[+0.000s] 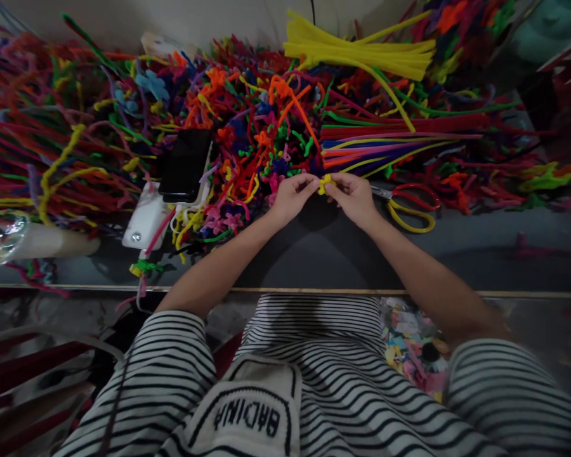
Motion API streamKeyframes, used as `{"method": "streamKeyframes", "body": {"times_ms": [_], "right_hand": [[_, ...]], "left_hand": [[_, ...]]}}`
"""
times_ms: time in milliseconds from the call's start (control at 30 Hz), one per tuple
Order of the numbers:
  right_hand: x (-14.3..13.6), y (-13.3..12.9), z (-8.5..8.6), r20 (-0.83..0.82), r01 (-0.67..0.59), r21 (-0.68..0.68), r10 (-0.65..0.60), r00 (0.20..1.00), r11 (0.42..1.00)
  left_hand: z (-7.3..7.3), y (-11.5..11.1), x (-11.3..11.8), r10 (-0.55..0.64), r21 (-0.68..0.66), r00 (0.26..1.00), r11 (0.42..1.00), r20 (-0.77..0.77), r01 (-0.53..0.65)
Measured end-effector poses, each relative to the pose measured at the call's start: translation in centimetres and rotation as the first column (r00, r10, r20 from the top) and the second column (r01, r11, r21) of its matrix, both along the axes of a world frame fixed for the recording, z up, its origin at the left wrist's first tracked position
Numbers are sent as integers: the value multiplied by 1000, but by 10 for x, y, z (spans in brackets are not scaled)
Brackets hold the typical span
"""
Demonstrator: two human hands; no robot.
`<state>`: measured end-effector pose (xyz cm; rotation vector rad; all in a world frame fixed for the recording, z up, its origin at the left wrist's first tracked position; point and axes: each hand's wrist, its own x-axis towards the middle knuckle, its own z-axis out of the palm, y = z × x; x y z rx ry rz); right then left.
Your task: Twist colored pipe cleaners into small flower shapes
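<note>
A small yellow pipe-cleaner piece point(324, 184) is held between my two hands, above the near part of the dark table point(309, 254). My left hand point(292, 195) pinches its left side with thumb and fingers. On its right side, my right hand point(352, 195) grips it the same way, fingers closed. Just right of my right hand lie scissors point(412, 206) with one red and one yellow handle loop. Behind my hands is a bundle of straight pipe cleaners point(385, 143) in several colours.
Heaped coloured pipe cleaners point(238, 120) cover the back and left, with a yellow bundle point(361, 51) on top. A black phone point(186, 165), a white device point(144, 219) with a cable and a lidded cup point(38, 241) stand at left. Below the table edge is a bag of scraps point(416, 349).
</note>
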<state>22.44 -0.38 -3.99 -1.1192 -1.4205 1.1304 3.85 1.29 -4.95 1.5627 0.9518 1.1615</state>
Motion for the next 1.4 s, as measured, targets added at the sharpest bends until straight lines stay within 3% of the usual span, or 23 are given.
{"method": "streamKeyframes", "body": {"times_ms": [133,300,633,833,1033,1233,1400], "right_hand": [[2,4,-5,-54,38,-46,-40,998,998],[2,5,-8,-17,42,1,-42,999,999],[1,-3,4,40,68,56,-70,997,996],[2,-2,4,-21,67,-3,-67,997,998],[-1,-8,11,35,-10,71,8,999,997],[-2,-8,12,20,37,81,-38,999,996],[-2,-3,5,9,54,42,-54,998,998]], "left_hand": [[-1,-1,2,47,7,999,999,-21,-47],[1,-2,3,-3,-28,1000,1000,23,3],[-3,-4,3,-52,-58,998,997,25,53],[-9,0,3,-10,-55,999,998,47,13],[-5,-1,0,5,-27,1000,1000,17,-4],[-3,-2,-3,34,-69,999,997,36,-32],[-5,0,-7,-50,-159,994,985,99,65]]}}
